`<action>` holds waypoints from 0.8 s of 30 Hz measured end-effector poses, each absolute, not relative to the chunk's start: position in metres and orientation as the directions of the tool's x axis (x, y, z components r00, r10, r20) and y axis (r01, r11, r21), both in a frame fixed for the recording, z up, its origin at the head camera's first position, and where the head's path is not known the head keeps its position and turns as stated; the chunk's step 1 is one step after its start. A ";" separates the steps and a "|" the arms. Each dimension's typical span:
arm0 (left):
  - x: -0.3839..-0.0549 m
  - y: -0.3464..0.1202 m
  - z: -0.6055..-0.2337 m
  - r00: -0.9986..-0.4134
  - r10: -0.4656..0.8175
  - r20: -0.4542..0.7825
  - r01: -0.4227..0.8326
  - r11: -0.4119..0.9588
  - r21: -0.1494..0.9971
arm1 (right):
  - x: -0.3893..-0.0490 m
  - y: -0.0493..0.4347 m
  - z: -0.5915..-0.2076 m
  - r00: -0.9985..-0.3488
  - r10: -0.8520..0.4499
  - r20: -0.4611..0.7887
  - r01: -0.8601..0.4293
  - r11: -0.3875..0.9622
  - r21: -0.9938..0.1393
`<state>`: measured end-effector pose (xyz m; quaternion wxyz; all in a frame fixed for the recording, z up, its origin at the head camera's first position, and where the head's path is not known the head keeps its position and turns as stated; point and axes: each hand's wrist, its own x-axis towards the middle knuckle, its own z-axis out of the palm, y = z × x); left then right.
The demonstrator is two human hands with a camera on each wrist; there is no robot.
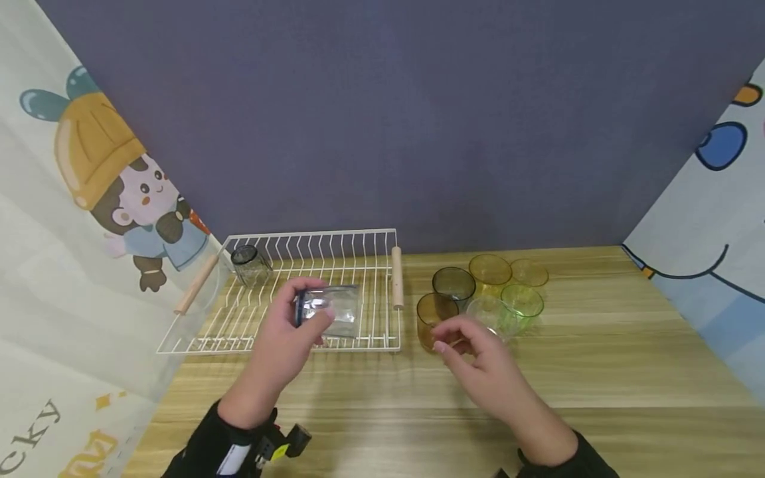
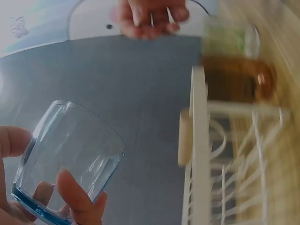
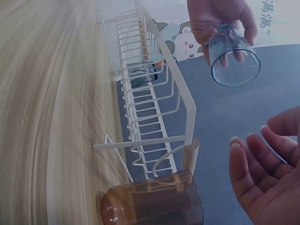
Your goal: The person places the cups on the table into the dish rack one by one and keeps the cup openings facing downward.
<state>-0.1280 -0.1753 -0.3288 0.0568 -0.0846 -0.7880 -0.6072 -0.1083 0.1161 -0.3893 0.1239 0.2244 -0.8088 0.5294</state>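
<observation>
My left hand (image 1: pixel 287 342) grips a clear, faintly blue drinking glass (image 1: pixel 342 312) near its thick base, thumb on one side and fingers on the other. Tipped on its side, the glass hangs over the white wire dish rack (image 1: pixel 311 232), its mouth facing right. My right hand (image 1: pixel 487 368) hovers in front of the loose glasses, fingers half curled and holding nothing. Closest to its fingertips is an amber glass (image 1: pixel 427 322), which the right wrist view shows standing below that hand. A dark grey glass (image 1: pixel 251 267) sits in the rack's far left corner.
To the right of the rack stand a smoky glass (image 1: pixel 454 284), a yellow glass (image 1: pixel 490 271), a green glass (image 1: pixel 522 302) and a clear glass (image 1: pixel 487 311), close together. Wooden handles (image 1: pixel 397 279) rise at the rack's ends. A dark panel (image 1: pixel 418 133) stands behind the table.
</observation>
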 end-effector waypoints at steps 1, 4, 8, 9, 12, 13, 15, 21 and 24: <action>-0.130 -0.179 -0.327 -0.978 0.066 0.200 0.210 0.284 0.936 | -0.108 0.116 -0.389 -0.871 -0.232 0.433 -0.490 0.355 -0.796; -0.137 -0.191 -0.319 -0.975 0.067 0.212 0.221 0.380 0.898 | -0.108 0.117 -0.390 -0.873 -0.236 0.427 -0.487 0.385 -0.784; -0.151 -0.205 -0.310 -0.980 0.073 0.185 0.197 0.481 0.854 | -0.107 0.118 -0.390 -0.870 -0.247 0.427 -0.493 0.394 -0.776; -0.155 -0.208 -0.308 -0.981 0.077 0.176 0.191 0.507 0.841 | -0.107 0.119 -0.390 -0.869 -0.249 0.427 -0.493 0.394 -0.776; -0.168 -0.217 -0.307 -0.981 0.096 0.171 0.194 0.586 0.787 | -0.107 0.119 -0.391 -0.869 -0.255 0.423 -0.493 0.398 -0.773; -0.172 -0.220 -0.306 -0.980 0.104 0.171 0.199 0.608 0.769 | -0.107 0.119 -0.392 -0.869 -0.257 0.423 -0.494 0.399 -0.772; -0.179 -0.228 -0.305 -0.975 0.123 0.185 0.220 0.667 0.712 | -0.107 0.119 -0.392 -0.866 -0.260 0.427 -0.499 0.401 -0.768; -0.194 -0.244 -0.296 -0.971 0.161 0.179 0.236 0.791 0.564 | -0.106 0.120 -0.391 -0.857 -0.261 0.444 -0.515 0.391 -0.763; -0.201 -0.249 -0.293 -0.971 0.176 0.162 0.235 0.820 0.522 | -0.106 0.120 -0.390 -0.858 -0.263 0.442 -0.513 0.386 -0.766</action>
